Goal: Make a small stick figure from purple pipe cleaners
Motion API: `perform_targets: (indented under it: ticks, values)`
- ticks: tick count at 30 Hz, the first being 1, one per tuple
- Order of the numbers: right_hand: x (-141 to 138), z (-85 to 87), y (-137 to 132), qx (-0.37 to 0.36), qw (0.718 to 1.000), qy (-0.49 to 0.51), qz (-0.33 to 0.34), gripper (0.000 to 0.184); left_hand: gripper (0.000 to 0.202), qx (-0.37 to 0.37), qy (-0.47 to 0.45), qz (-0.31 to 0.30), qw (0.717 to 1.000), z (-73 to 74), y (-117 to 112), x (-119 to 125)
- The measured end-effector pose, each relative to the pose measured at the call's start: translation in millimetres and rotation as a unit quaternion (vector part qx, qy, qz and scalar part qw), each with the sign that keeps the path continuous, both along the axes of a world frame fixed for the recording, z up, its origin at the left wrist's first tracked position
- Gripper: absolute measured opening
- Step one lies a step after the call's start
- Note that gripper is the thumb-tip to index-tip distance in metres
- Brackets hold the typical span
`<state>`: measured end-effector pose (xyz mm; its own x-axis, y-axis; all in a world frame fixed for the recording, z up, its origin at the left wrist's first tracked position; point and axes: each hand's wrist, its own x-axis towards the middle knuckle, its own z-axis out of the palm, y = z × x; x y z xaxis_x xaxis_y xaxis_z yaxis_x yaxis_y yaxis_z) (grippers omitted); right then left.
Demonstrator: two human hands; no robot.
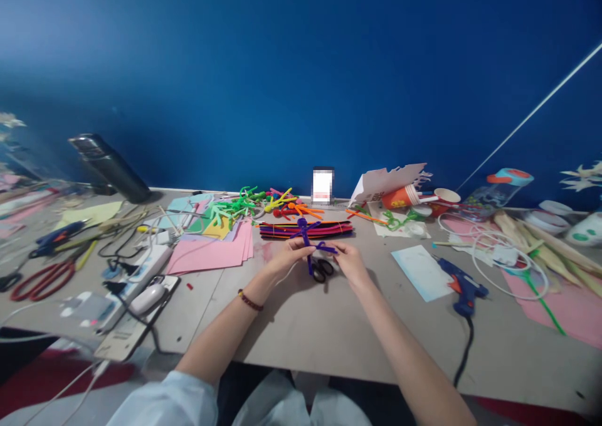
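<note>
Over the table point(282, 338), left hand point(286, 255) and right hand point(350, 263) grasp one purple pipe-cleaner figure point(305, 239) in pinched fingertips (one pair of black-handled scissors point(321, 270) beneath).

No legible text; dark print on white card point(371, 198) too small.

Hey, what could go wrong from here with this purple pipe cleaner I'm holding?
The purple pipe cleaner, held between your left hand and right hand, hangs down over the black-handled scissors, so it could catch on them. Its upper end sits close to the bundle of pipe cleaners, which might get snagged and pulled out of line.
</note>
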<state>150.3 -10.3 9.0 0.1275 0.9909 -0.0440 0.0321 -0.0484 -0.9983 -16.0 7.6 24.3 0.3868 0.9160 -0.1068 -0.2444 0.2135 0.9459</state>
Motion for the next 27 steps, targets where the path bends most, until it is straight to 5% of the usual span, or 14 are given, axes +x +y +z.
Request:
perform_targets:
  ticks: [5, 20, 27]
  values:
    - [3, -2.5, 3, 0.03, 0.999, -0.021, -0.041, 0.033, 0.027, -0.041, -0.018, -0.012, 0.999, -1.5, 0, 0]
    - [5, -7.4, 4, 0.069, 0.992, -0.091, -0.045, 0.034, 0.023, 0.015, 0.019, -0.036, 0.999, -13.3, 4, -2]
    - [3, -8.0, 2, 0.044, 0.991, -0.125, 0.006, 0.026, 0.021, 0.023, 0.012, 0.025, 0.999, -13.7, 5, 1]
